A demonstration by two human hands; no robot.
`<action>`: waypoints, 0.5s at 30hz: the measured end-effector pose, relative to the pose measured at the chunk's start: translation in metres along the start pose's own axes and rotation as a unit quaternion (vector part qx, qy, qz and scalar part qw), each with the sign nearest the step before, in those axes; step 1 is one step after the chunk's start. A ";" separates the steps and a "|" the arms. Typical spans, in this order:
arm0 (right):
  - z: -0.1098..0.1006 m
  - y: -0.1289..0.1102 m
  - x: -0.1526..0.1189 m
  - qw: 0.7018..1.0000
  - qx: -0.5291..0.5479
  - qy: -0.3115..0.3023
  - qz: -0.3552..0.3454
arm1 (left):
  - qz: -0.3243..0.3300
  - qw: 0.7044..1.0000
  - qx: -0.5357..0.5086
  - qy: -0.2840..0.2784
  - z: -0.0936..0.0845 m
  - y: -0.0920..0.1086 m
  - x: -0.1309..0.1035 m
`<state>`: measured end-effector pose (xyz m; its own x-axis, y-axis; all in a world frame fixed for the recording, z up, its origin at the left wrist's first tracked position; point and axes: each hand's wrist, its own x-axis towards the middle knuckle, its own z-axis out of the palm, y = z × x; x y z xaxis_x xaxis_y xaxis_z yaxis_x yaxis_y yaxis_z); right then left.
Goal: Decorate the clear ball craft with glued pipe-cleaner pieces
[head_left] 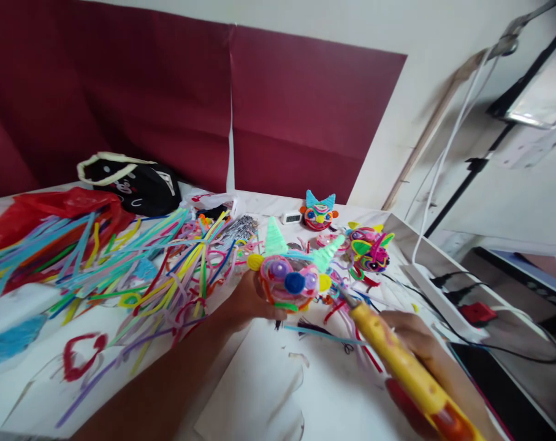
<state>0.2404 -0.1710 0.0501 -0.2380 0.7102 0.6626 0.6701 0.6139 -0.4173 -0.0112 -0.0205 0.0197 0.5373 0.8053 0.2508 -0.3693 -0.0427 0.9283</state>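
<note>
My left hand [252,303] is closed around the lower left side of a colourful pipe-cleaner animal head [287,288]. The head has pale green pointed ears, purple eyes, a blue nose and yellow tufts at its sides. In my right hand [415,343] is a yellow glue gun [392,349], its metal nozzle angled up and left, close to the head's right side. Whether the nozzle touches the head I cannot tell. Below them lies a sheet of white paper [241,386] with stained edges.
Loose pipe cleaners [167,263] cover the left of the table. Two finished-looking heads, one blue-eared [320,211] and one magenta [372,251], stand behind. A black pouch [144,187] sits at back left. A power strip [443,300] and a phone-like black slab [498,386] lie right.
</note>
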 end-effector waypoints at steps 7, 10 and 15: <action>0.008 -0.015 -0.012 0.968 -0.054 -0.243 0.039 | 0.056 0.997 -0.016 0.055 -0.008 0.005 0.005; 0.027 -0.014 -0.014 0.952 -0.044 -0.293 0.078 | 0.072 0.995 -0.015 0.064 -0.008 0.004 0.005; 0.042 -0.011 -0.010 0.945 -0.050 -0.317 0.068 | 0.071 0.995 -0.004 0.073 -0.008 -0.002 0.005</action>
<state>0.2059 -0.1708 0.0218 -0.4969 0.8633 0.0886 0.7804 0.4892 -0.3895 -0.0138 -0.0119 0.0169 0.3633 0.8686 0.3370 -0.4410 -0.1583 0.8834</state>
